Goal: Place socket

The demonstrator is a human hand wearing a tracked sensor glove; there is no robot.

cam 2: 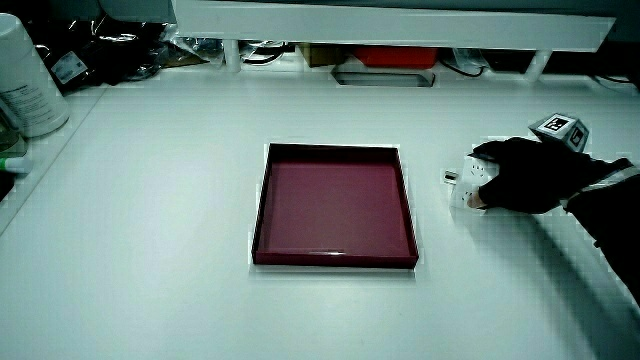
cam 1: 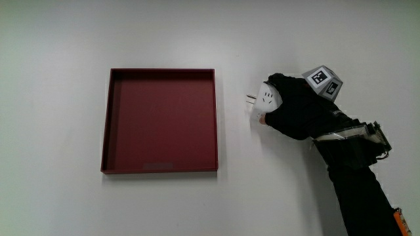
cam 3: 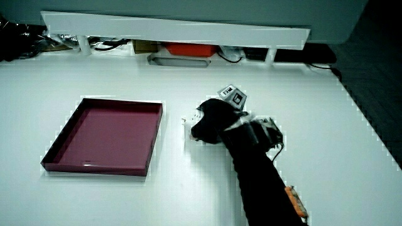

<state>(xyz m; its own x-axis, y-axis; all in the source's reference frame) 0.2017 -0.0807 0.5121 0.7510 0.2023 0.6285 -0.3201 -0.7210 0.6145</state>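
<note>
On the counter [cam 1: 59, 39]: we see a white surface that carries everything named below.
Bottle: in a side view we find a pale bottle [cam 2: 27, 75] with a label at the counter's edge, well apart from the tray.
Tray: we see a square dark red tray [cam 1: 159, 170] with low walls lying flat on the counter; it shows in both side views too [cam 2: 335, 262] [cam 3: 94, 169], and nothing lies in it.
Socket: we find a small white socket [cam 1: 268, 98] just beside the tray, apart from its wall, with metal pins pointing toward the tray; in both side views [cam 2: 466, 180] [cam 3: 195, 117] it sits low at the counter surface, though we cannot tell whether it touches.
Hand: we see the black gloved hand [cam 1: 296, 108] over the socket, its forearm running back toward the person; it shows in both side views [cam 2: 525, 176] [cam 3: 217, 122].
Grip: we see the fingers curled around the socket, clamped on it.
Cube: a small patterned cube [cam 1: 323, 80] sits on the back of the hand.
</note>
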